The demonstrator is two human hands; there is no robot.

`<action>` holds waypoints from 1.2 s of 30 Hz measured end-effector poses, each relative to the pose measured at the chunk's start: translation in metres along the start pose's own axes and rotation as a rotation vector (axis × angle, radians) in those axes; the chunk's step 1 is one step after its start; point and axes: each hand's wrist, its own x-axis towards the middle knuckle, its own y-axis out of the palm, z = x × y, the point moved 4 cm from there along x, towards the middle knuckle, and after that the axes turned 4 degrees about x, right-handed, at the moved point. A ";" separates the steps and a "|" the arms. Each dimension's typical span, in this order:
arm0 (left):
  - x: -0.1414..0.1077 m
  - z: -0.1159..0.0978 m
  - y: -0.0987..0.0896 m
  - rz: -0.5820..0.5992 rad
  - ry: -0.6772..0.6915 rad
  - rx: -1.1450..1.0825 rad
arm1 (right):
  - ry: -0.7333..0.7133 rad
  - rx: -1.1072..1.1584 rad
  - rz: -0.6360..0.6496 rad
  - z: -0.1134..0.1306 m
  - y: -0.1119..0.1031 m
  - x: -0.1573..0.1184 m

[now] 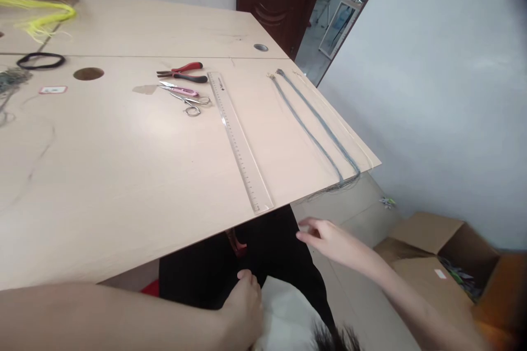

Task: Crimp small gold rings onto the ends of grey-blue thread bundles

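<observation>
My left hand point(245, 307) is in my lap below the table edge, its fingers curled closed. Whatever they may hold is hidden. Off the table's front edge, over the floor beside my leg, hovers my right hand point(319, 235), with a gap between thumb and fingers and nothing visible in it. Nearest to it on the table are a clear ruler point(241, 145) and two bundles of blue-grey cord, a left one point(308, 132) and a right one point(325, 125). Their loose ends hang over the edge.
Red-and-black pliers point(183, 73), pink-handled snips point(181, 90) and small metal scissors point(191, 102) lie beyond the ruler. Yellow strands point(45, 13) and a black loop point(41, 61) are at far left. An open cardboard box point(428, 236) stands on the floor at right, beside a wall.
</observation>
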 end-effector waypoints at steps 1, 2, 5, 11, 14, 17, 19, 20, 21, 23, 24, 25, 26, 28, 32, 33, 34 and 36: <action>0.000 0.000 0.000 0.009 0.003 -0.002 | 0.032 0.062 -0.021 -0.011 0.011 0.010; 0.000 0.000 0.001 0.018 0.005 -0.005 | 0.056 0.123 -0.049 -0.020 0.020 0.020; 0.000 0.000 0.002 0.035 0.001 -0.018 | 0.083 0.283 -0.095 -0.033 0.042 0.042; 0.003 -0.001 0.007 -0.004 -0.019 -0.049 | 0.052 0.420 0.065 -0.022 0.030 0.024; 0.005 -0.003 0.013 -0.050 -0.046 -0.050 | 0.096 0.377 0.125 -0.032 0.004 0.011; 0.006 -0.005 0.019 -0.098 -0.068 -0.055 | 0.194 0.275 0.108 -0.056 -0.020 0.005; 0.008 -0.006 0.023 -0.129 -0.075 -0.067 | 0.273 0.193 0.042 -0.070 -0.032 -0.001; 0.008 -0.006 0.025 -0.143 -0.079 -0.074 | 0.304 0.158 0.003 -0.073 -0.034 -0.006; 0.009 -0.006 0.026 -0.155 -0.083 -0.080 | 0.323 0.134 -0.030 -0.073 -0.034 -0.012; 0.011 -0.006 0.029 -0.169 -0.090 -0.090 | 0.307 0.120 -0.054 -0.062 -0.022 -0.023; 0.012 -0.006 0.031 -0.172 -0.093 -0.095 | 0.267 0.130 -0.042 -0.052 -0.010 -0.026; 0.013 -0.007 0.032 -0.174 -0.095 -0.100 | 0.211 0.150 -0.016 -0.041 0.005 -0.027; 0.013 -0.007 0.034 -0.174 -0.098 -0.106 | 0.142 0.181 0.017 -0.029 0.022 -0.024; 0.013 -0.007 0.036 -0.174 -0.104 -0.123 | 0.004 0.250 0.036 -0.012 0.055 -0.010; 0.010 -0.007 0.039 -0.181 -0.116 -0.161 | -0.121 0.339 -0.281 -0.012 0.086 0.019; 0.010 -0.007 0.040 -0.180 -0.115 -0.171 | -0.144 0.340 -0.370 -0.014 0.088 0.018; 0.009 -0.007 0.041 -0.175 -0.116 -0.184 | -0.178 0.332 -0.425 -0.014 0.090 0.015; 0.009 -0.008 0.043 -0.167 -0.121 -0.215 | -0.294 0.292 -0.386 -0.010 0.097 0.004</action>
